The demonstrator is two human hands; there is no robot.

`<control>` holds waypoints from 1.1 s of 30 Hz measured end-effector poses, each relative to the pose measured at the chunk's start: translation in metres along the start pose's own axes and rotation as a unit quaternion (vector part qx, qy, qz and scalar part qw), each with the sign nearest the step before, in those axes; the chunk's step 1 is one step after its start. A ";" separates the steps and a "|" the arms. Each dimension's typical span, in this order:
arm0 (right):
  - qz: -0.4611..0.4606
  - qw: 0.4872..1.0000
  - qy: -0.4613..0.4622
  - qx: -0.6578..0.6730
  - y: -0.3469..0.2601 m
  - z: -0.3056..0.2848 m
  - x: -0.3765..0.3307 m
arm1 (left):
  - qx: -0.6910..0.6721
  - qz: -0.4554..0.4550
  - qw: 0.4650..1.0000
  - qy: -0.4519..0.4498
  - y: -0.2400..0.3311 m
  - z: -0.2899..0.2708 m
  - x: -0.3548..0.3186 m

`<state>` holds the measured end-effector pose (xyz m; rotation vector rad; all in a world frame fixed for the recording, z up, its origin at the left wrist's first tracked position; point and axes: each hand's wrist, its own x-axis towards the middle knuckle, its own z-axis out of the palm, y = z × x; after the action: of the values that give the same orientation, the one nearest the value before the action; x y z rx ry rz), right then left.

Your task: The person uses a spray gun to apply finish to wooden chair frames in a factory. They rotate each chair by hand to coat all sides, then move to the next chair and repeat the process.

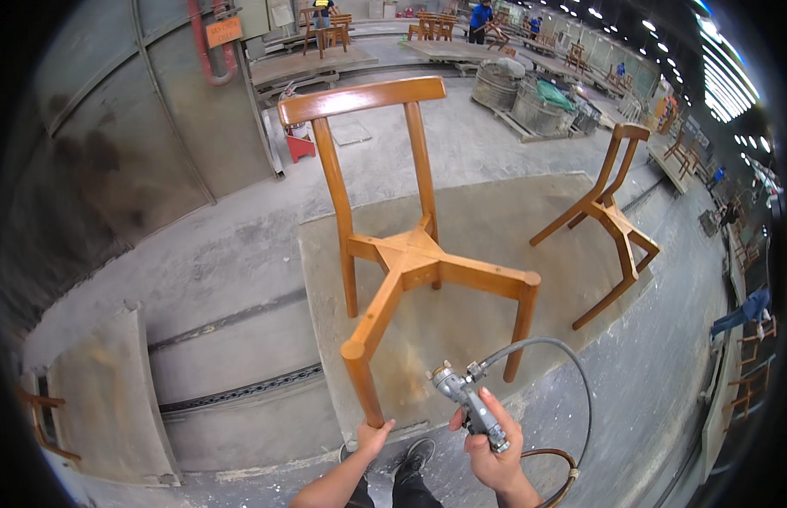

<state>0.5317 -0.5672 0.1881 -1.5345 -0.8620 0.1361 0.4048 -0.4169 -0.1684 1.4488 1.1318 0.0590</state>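
A wooden chair frame (406, 254), glossy orange-brown and without a seat panel, stands upright on a flat board (461, 317) before me. My left hand (375, 438) is closed around the foot of its nearest front leg. In my right hand (499, 449) is a silver spray gun (468, 405), its nozzle tilted up and left toward the chair, apart from the wood. A grey hose (590, 398) loops from the gun out to the right and back down past my wrist. No spray can be made out.
A second chair frame (615, 222) stands at the board's right side. A chain track (241, 391) crosses the floor at left, near another board (101, 398). Wrapped drums (537, 108) sit beyond. Farther back, people (481, 19) work among chairs. A metal wall (156, 110) rises at left.
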 end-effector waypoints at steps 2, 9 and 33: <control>-0.043 0.998 -0.008 -0.054 -0.012 0.008 0.008 | 0.009 0.003 1.000 0.017 0.004 0.001 -0.006; -0.207 0.972 -0.041 -0.100 -0.041 0.045 0.050 | -0.105 0.084 0.991 0.000 0.027 -0.002 -0.007; 0.024 0.967 0.155 -0.201 -0.068 0.019 -0.007 | 0.010 0.113 0.993 -0.042 -0.002 0.009 0.002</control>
<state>0.4867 -0.5619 0.2427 -1.8927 -0.6245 -0.2556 0.4104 -0.4226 -0.1732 1.5783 0.8982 0.1435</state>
